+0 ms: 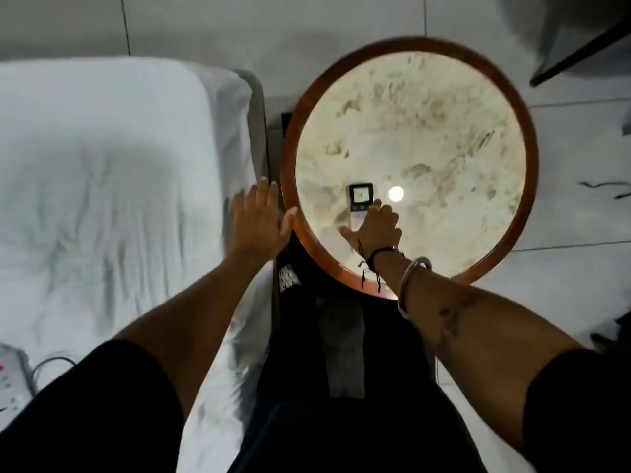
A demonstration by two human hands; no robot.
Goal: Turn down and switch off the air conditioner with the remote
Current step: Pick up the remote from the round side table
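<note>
Right grip (374, 227) is laid over the near end of the remote (360, 203), fingers curled around its lower body with the thumb out to the left; whether it has closed firmly or only rests there I cannot tell. From the head view, the remote lies flat on the round marble surface (444, 131), a little toward the near-left side of it, with its lit display clear of the hand. Its long axis runs away from the person, display end far, button end under the palm, so it points ahead, toward the far rim. Left grip (261, 220) is spread flat and empty, fingers extended, between the bed (102, 165) and the wooden rim, thumb about at the rim. The right hand is plainly the nearer one; lifting the remote looks like the next step.
</note>
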